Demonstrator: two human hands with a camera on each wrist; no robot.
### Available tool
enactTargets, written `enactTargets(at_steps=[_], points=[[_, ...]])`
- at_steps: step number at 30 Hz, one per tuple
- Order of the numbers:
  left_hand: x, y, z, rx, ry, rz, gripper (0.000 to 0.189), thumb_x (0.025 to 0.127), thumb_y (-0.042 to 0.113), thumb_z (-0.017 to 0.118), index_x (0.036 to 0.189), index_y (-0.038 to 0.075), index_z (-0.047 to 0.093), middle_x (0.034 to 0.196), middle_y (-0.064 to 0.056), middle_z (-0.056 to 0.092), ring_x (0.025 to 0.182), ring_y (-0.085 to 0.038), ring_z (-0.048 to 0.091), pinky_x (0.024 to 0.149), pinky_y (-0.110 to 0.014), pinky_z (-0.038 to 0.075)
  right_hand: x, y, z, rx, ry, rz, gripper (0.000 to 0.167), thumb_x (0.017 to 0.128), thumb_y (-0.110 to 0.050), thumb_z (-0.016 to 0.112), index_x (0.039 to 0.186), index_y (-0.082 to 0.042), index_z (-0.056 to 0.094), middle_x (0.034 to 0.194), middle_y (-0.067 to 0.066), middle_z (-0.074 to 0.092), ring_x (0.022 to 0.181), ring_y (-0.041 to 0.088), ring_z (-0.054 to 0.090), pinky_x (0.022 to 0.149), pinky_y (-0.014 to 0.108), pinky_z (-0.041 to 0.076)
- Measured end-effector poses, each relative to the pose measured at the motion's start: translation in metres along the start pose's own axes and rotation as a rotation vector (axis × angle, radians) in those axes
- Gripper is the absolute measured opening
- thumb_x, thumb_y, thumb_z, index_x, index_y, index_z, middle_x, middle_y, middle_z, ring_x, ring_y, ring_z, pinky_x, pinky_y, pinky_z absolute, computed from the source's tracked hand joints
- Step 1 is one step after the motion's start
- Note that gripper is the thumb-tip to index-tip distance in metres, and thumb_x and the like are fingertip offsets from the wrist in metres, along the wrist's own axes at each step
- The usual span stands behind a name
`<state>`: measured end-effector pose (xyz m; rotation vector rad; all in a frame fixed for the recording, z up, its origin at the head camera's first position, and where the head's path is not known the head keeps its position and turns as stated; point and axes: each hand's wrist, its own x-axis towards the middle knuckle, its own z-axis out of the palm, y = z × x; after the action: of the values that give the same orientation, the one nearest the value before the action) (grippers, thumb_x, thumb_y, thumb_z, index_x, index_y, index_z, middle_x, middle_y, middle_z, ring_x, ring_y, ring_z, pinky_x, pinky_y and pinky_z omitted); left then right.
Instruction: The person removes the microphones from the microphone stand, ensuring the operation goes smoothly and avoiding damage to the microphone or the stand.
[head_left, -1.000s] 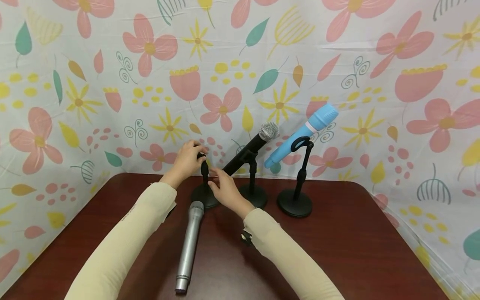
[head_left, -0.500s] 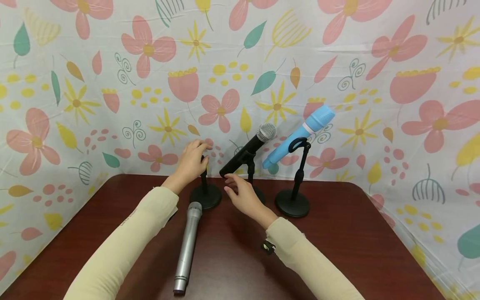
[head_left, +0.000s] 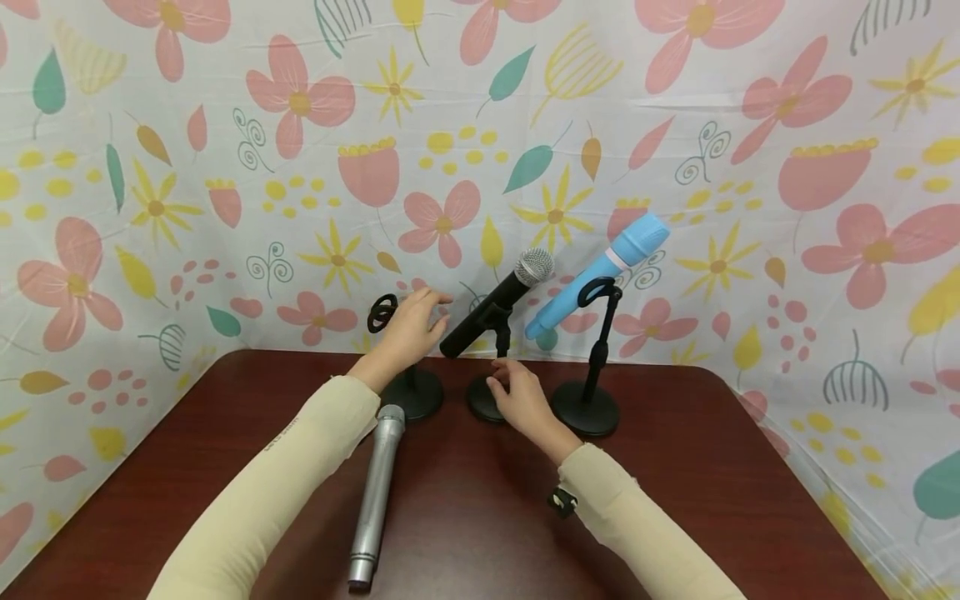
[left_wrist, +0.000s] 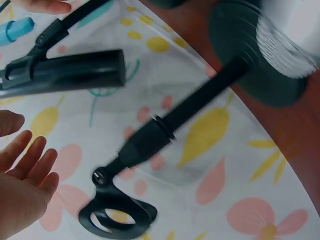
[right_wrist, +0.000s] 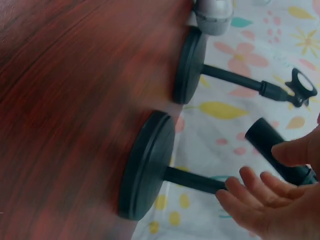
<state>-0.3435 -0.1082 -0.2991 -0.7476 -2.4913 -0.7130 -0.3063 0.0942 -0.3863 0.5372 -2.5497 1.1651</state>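
Observation:
My left hand [head_left: 412, 329], holding nothing, hovers with loose fingers between the left microphone stand and the black microphone. That left stand [left_wrist: 150, 140] has a bare ring clip [head_left: 382, 312]. The black microphone [head_left: 487, 312] with a silver mesh head slants in the clip of the middle stand [head_left: 483, 402]. Beside this stand's pole is my right hand [head_left: 528, 408], fingers slightly bent; whether they touch the pole I cannot tell. In the right wrist view, the right hand's thumb [right_wrist: 295, 152] overlaps the black microphone's tail. A silver microphone [head_left: 378, 492] lies on the table in front of the left stand.
A light blue microphone [head_left: 592, 287] slants at the clip of the right stand [head_left: 597, 354]. The dark red wooden table [head_left: 675, 500] ends at a flower-patterned cloth [head_left: 465, 100] hanging behind the stands.
My left hand has left the left stand's top and moved right, exposing its ring clip. My right hand has moved right, from beside the left stand to the middle stand.

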Motion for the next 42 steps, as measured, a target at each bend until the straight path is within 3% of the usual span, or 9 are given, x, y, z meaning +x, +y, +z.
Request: enactTargets(at_steps=[3, 8, 12, 17, 22, 29, 42], points=[[0.007, 0.009, 0.005, -0.07, -0.042, -0.018, 0.031, 0.096, 0.011, 0.059, 0.124, -0.001, 0.058, 0.123, -0.016, 0.057, 0.111, -0.032, 0.054, 0.094, -0.043, 0.045, 0.004, 0.009, -0.002, -0.008, 0.042, 0.049, 0.033, 0.096, -0.007, 0.058, 0.125, 0.009, 0.052, 0.105, 0.022, 0.061, 0.091, 0.034, 0.061, 0.075, 0.045, 0.051], [0.017, 0.022, 0.013, -0.145, -0.12, -0.083, 0.043, 0.099, 0.02, 0.055, 0.137, 0.0, 0.047, 0.135, -0.016, 0.05, 0.126, -0.031, 0.046, 0.104, -0.044, 0.038, 0.011, 0.02, -0.005, 0.025, 0.065, 0.111, 0.044, 0.095, -0.007, 0.059, 0.133, 0.009, 0.044, 0.113, 0.026, 0.058, 0.099, 0.038, 0.06, 0.082, 0.048, 0.051], [0.024, 0.03, 0.02, -0.184, -0.149, -0.114, 0.05, 0.1, 0.024, 0.053, 0.144, 0.003, 0.04, 0.139, -0.016, 0.046, 0.129, -0.03, 0.043, 0.105, -0.046, 0.036, 0.013, 0.026, -0.005, 0.068, 0.052, 0.138, 0.05, 0.096, -0.008, 0.058, 0.14, 0.006, 0.039, 0.121, 0.026, 0.056, 0.107, 0.039, 0.059, 0.085, 0.049, 0.051], [0.032, 0.037, 0.027, -0.244, -0.178, -0.146, 0.054, 0.101, 0.027, 0.052, 0.147, 0.003, 0.036, 0.142, -0.016, 0.043, 0.131, -0.031, 0.042, 0.105, -0.044, 0.038, 0.014, 0.035, -0.003, 0.115, 0.088, 0.16, 0.046, 0.098, -0.009, 0.056, 0.139, 0.003, 0.043, 0.124, 0.025, 0.057, 0.111, 0.039, 0.058, 0.088, 0.049, 0.05], [0.036, 0.036, 0.031, -0.302, -0.186, -0.183, 0.054, 0.101, 0.028, 0.051, 0.147, 0.005, 0.036, 0.143, -0.015, 0.043, 0.128, -0.032, 0.044, 0.102, -0.043, 0.04, 0.018, 0.036, 0.001, 0.157, 0.141, 0.154, 0.039, 0.097, -0.009, 0.058, 0.134, 0.002, 0.05, 0.122, 0.025, 0.059, 0.11, 0.039, 0.059, 0.089, 0.049, 0.05], [0.036, 0.034, 0.033, -0.305, -0.208, -0.174, 0.053, 0.101, 0.027, 0.051, 0.147, 0.007, 0.037, 0.144, -0.015, 0.043, 0.129, -0.031, 0.044, 0.103, -0.043, 0.04, 0.024, 0.036, 0.003, 0.178, 0.172, 0.149, 0.033, 0.095, -0.007, 0.06, 0.128, 0.0, 0.057, 0.118, 0.024, 0.063, 0.107, 0.037, 0.062, 0.088, 0.048, 0.051], [0.034, 0.033, 0.031, -0.309, -0.188, -0.199, 0.05, 0.101, 0.025, 0.051, 0.146, 0.006, 0.039, 0.142, -0.016, 0.044, 0.128, -0.032, 0.045, 0.102, -0.044, 0.041, 0.031, 0.037, 0.006, 0.17, 0.137, 0.162, 0.033, 0.095, -0.011, 0.061, 0.126, -0.001, 0.059, 0.121, 0.022, 0.062, 0.112, 0.035, 0.06, 0.09, 0.047, 0.05]])
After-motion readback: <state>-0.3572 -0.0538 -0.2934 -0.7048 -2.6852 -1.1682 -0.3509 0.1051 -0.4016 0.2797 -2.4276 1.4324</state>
